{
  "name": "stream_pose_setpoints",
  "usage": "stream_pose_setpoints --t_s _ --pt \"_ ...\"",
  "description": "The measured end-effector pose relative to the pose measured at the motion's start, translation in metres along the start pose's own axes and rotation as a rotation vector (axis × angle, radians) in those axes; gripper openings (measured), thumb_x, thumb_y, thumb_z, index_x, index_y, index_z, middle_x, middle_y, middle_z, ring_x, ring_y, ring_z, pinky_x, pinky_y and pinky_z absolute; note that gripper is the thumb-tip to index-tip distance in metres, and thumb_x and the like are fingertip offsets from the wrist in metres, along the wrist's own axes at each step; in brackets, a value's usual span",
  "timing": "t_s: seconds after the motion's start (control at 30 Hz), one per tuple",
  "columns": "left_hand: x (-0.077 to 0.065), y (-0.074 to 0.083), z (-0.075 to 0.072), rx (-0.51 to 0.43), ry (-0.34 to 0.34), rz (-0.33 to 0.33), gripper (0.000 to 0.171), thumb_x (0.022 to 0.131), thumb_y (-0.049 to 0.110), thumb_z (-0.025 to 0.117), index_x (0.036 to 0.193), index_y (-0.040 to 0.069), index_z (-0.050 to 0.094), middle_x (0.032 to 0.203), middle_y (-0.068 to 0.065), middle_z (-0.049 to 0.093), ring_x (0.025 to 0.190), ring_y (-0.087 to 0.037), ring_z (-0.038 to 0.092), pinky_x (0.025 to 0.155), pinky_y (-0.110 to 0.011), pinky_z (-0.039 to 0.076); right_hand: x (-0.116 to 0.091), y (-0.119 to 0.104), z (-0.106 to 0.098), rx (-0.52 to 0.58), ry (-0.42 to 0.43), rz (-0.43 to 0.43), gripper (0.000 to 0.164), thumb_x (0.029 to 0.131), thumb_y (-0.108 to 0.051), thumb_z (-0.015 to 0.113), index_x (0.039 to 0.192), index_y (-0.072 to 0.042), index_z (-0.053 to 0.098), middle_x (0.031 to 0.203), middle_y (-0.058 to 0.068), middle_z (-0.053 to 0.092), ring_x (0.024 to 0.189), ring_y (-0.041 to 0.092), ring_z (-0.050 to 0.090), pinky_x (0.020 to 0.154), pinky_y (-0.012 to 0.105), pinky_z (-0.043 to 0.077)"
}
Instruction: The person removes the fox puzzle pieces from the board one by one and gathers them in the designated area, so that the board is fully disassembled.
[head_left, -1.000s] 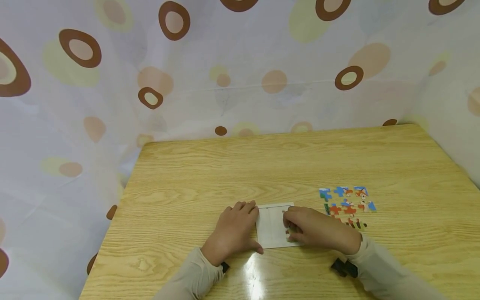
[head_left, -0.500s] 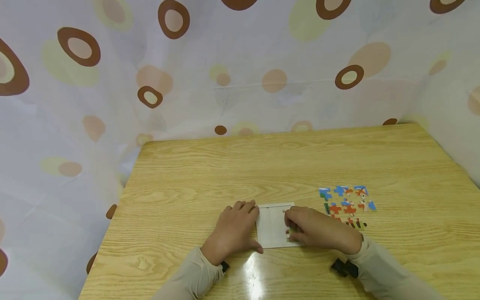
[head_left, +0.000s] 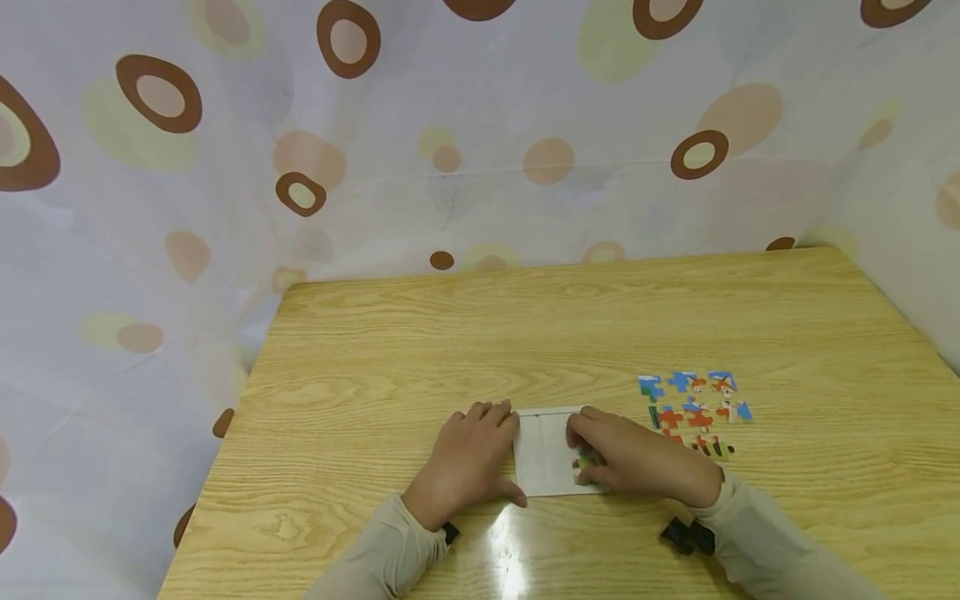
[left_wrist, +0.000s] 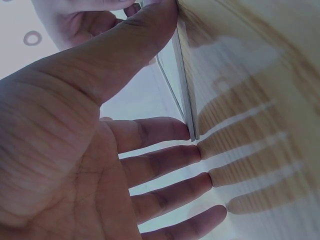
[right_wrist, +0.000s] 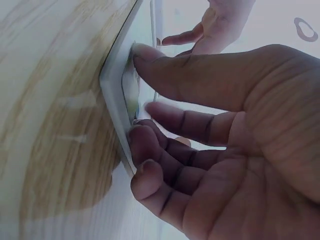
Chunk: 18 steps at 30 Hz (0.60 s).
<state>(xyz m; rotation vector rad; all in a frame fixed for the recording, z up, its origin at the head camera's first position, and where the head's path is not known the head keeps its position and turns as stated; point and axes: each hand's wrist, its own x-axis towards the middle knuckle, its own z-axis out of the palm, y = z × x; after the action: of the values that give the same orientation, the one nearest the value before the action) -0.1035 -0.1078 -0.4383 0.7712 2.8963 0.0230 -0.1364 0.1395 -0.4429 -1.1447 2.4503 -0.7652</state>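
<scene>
A shallow white puzzle tray [head_left: 542,458] lies on the wooden table. My left hand [head_left: 465,460] rests at its left side, fingers extended with the tips on the table; the index finger touches one corner and the thumb lies along the near edge. Over the tray's right side, my right hand [head_left: 637,460] has its thumb and curled fingers at opposite ends of a puzzle piece [right_wrist: 131,92]. This piece shows green colouring and sits in the tray's near right corner, partly hidden by the fingers.
Several loose puzzle pieces [head_left: 699,419], blue, orange and green with parts of a fox picture, lie in loose rows right of the tray, some close behind the right forearm. A spotted curtain [head_left: 480,200] hangs behind the table [head_left: 450,333].
The right hand's fingers have shifted slightly over the tray's right side, and a little more of the coloured piece shows between them. The left hand stays in place.
</scene>
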Motion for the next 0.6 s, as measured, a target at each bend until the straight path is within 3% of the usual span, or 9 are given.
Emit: stream_pose_setpoints --t_s 0.1,0.27,0.6 --pt "0.0006 -0.0003 0.0005 -0.003 -0.010 -0.004 0.101 0.065 0.070 0.086 0.142 0.009 0.059 0.151 -0.009 0.054 0.134 -0.030 0.053 0.099 -0.047 0.050 0.0001 -0.0015 -0.0006 0.023 -0.014 0.019 0.032 0.086 -0.013 0.085 0.100 -0.010 0.057 0.089 -0.006 0.051 0.073 0.005 0.045 0.064 0.025 0.044" --pt "0.0007 -0.0005 0.0013 -0.010 -0.008 -0.004 0.101 0.065 0.069 0.086 0.142 0.010 0.059 0.151 -0.010 0.054 0.133 -0.030 0.053 0.099 -0.047 0.050 0.0000 -0.0036 -0.0016 0.031 -0.039 0.026 0.034 0.083 -0.014 0.087 0.094 -0.011 0.056 0.085 -0.006 0.049 0.071 0.005 0.043 0.061 0.025 0.042" --pt "-0.0002 -0.0004 0.0008 -0.009 0.005 -0.001 0.100 0.064 0.069 0.087 0.140 0.010 0.060 0.150 -0.009 0.055 0.132 -0.029 0.054 0.097 -0.046 0.051 -0.0018 -0.0025 -0.0007 0.004 -0.028 0.018 0.038 0.083 -0.020 0.088 0.095 -0.013 0.053 0.089 -0.005 0.047 0.071 0.005 0.041 0.062 0.025 0.040"
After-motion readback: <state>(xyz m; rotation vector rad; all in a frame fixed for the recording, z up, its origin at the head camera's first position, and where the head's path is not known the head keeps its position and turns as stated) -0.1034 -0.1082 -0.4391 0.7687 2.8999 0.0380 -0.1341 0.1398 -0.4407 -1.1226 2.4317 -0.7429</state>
